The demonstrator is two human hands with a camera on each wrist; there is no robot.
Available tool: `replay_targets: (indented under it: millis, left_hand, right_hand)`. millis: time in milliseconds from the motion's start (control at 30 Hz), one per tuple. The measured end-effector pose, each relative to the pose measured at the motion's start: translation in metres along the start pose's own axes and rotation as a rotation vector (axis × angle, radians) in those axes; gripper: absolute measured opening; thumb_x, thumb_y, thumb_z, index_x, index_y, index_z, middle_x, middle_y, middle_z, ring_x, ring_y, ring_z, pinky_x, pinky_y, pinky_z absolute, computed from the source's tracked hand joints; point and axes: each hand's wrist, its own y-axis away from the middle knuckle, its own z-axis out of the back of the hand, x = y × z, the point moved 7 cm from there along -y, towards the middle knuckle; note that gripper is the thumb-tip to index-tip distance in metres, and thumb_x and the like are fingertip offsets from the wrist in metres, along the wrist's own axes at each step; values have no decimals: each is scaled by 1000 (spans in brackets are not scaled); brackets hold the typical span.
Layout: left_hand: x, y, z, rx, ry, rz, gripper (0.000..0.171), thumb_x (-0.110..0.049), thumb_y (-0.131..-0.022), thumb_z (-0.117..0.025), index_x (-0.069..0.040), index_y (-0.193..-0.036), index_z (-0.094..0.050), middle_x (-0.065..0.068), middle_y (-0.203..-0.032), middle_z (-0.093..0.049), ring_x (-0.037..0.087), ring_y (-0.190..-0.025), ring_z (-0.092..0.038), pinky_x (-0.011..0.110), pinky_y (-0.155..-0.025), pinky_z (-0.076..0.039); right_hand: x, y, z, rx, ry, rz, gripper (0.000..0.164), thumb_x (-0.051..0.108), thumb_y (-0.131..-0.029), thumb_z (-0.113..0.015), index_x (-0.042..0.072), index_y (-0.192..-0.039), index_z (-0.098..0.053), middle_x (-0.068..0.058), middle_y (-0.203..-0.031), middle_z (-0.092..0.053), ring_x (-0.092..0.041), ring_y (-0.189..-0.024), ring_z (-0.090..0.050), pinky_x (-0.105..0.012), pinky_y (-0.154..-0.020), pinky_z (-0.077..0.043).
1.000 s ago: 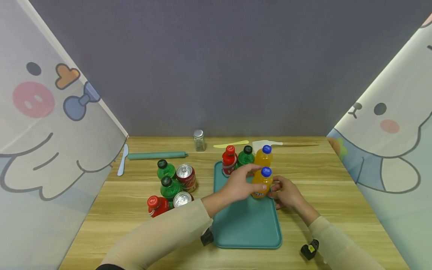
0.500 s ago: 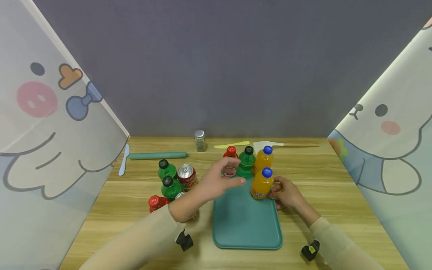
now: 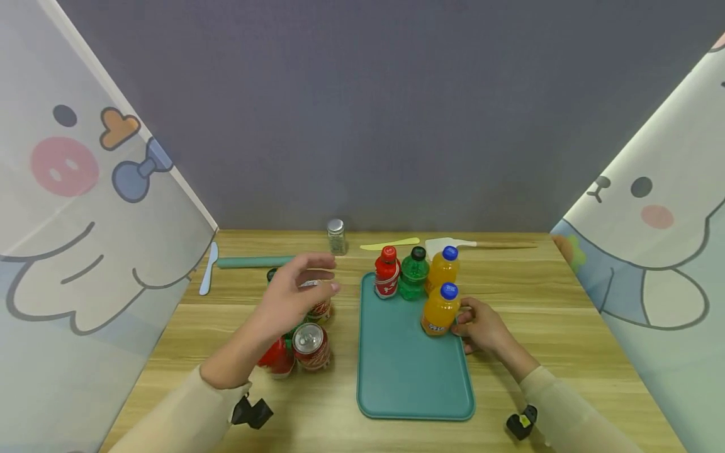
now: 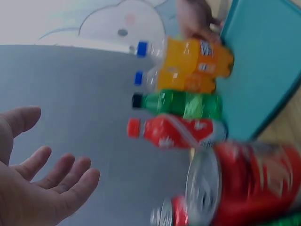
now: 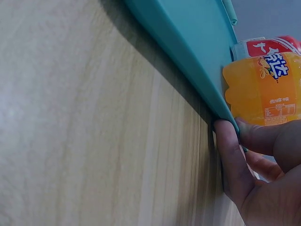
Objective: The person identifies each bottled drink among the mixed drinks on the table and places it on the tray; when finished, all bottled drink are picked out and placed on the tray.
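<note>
My left hand (image 3: 297,292) hovers over the drinks at the left, fingers loosely bent and holding nothing. Under it stand two red cans (image 3: 311,347), a red-capped bottle (image 3: 276,357) and green bottles it mostly hides. My right hand (image 3: 481,325) pinches the right rim of the teal tray (image 5: 188,61), thumb on top and fingers outside. Beside that thumb, on the tray, stands an orange soda bottle (image 3: 439,311) with a blue cap. Behind it, along the tray's back, are a red cola bottle (image 3: 387,277), a green bottle (image 3: 414,277) and another orange soda bottle (image 3: 443,269).
Along the back of the wooden table lie a teal rod (image 3: 249,262), a yellow knife (image 3: 391,243) and a spatula (image 3: 504,244) with a wooden handle. A small glass shaker (image 3: 337,238) stands by the back wall. A pale blue knife (image 3: 209,270) lies far left.
My left hand has let go of the front orange soda bottle and moved left, over the cans and bottles beside the tray. The right hand stays at the tray's rim.
</note>
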Motion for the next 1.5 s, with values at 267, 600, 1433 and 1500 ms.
replay_targets:
  millis: [267, 600, 1433, 1500]
  left_hand:
    - [12, 6, 62, -181, -159, -62, 31, -21, -100, -70, -9, -128, -65, 5, -120, -69, 11, -110, -66, 19, -93, -52]
    - [41, 1, 109, -150, -271, -139, 33, -14, -99, -71, -8, -131, -64, -6, -115, -70, 3, -104, -67, 15, -86, -53]
    - [130, -10, 117, 204, -216, 94, 68, -27, -98, -72, -14, -157, -41, 18, -159, -43, 50, -142, -43, 61, -105, -48]
    - [133, -11, 116, 212, -218, 100, 68, -27, -97, -73, -15, -156, -42, 18, -157, -45, 51, -142, -43, 64, -105, -47]
  right_hand:
    - [0, 0, 1, -2, 10, -7, 60, -4, -88, -75, 0, -142, -49, -18, -103, -59, -23, -67, -64, -42, -56, -62]
    - [-1, 0, 0, -3, 22, -4, 61, -4, -88, -76, 0, -142, -48, -18, -103, -59, -23, -67, -64, -43, -55, -62]
    - [-1, -2, -1, 0, 0, -2, 60, -5, -88, -75, 1, -141, -49, -16, -100, -57, -23, -68, -62, -43, -55, -61]
    - [-1, -2, -1, -2, -3, -5, 60, -5, -87, -75, 1, -141, -49, -16, -100, -57, -24, -68, -62, -44, -55, -61]
